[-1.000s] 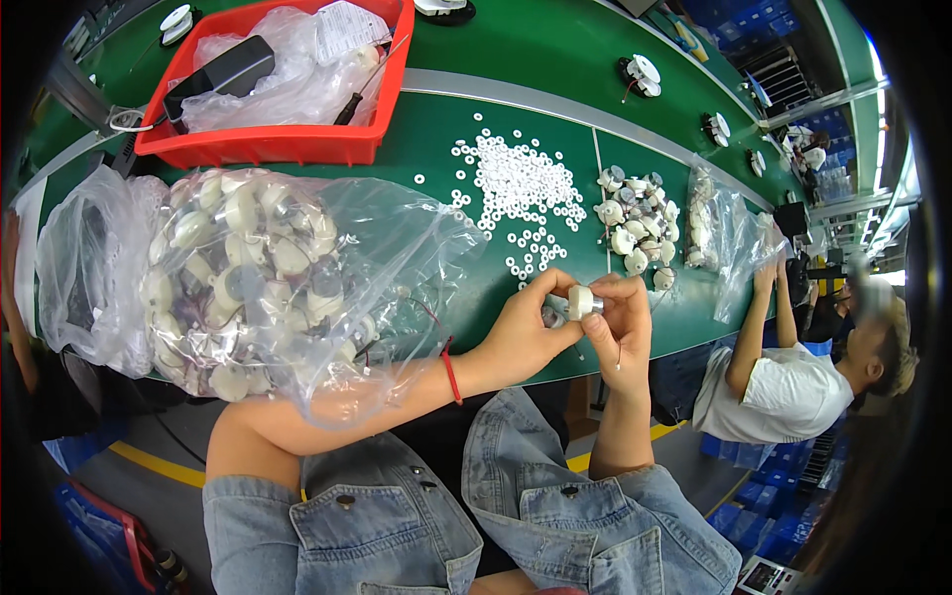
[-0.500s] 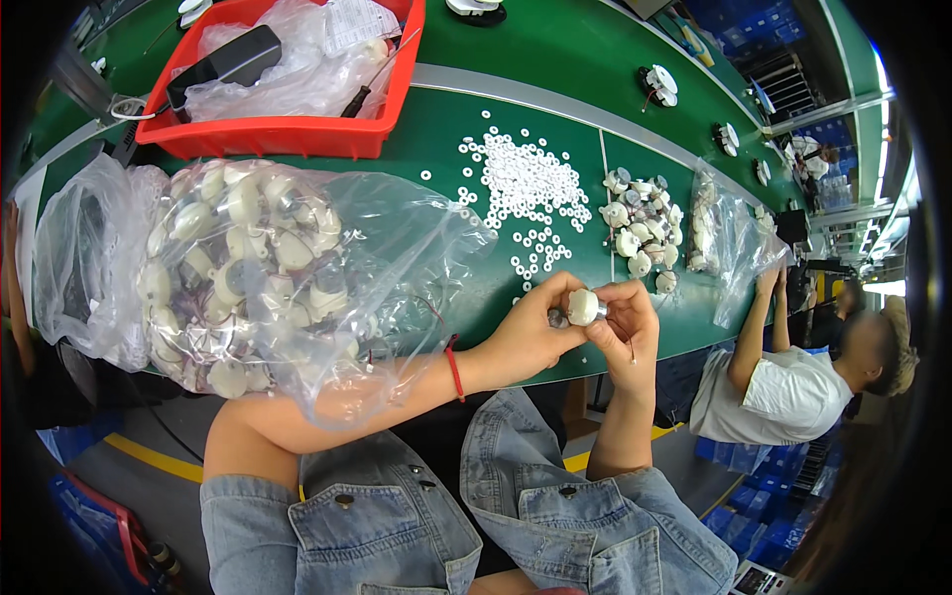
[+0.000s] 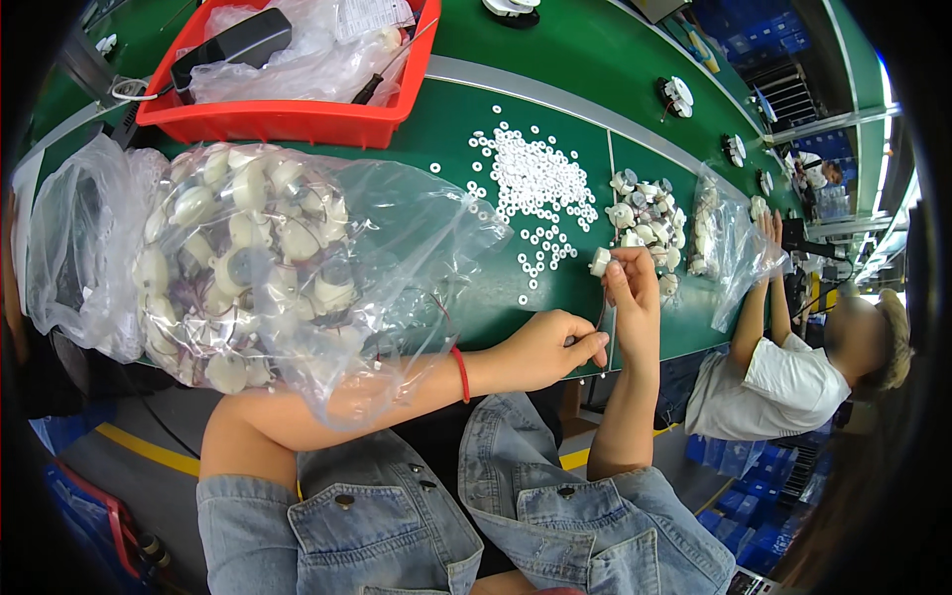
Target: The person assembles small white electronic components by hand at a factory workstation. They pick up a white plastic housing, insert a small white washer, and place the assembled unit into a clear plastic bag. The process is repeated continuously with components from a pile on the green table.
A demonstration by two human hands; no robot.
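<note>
Right hand [image 3: 630, 283] pinches one white part [image 3: 600, 262]

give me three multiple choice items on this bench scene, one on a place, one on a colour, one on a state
1. Where does the heap of small white plastic rings lie?
A. on the green table top
B. in the red bin
C. on the lap

2. What colour is the plastic bin at the table's far side?
A. blue
B. red
C. yellow

3. What is the right hand doing?
A. resting flat
B. pinching a small white round part
C. gripping the clear bag

Answers: 1 A, the rings are spread on the green table top. 2 B, its walls are red. 3 B, fingertips close on the part.
</note>
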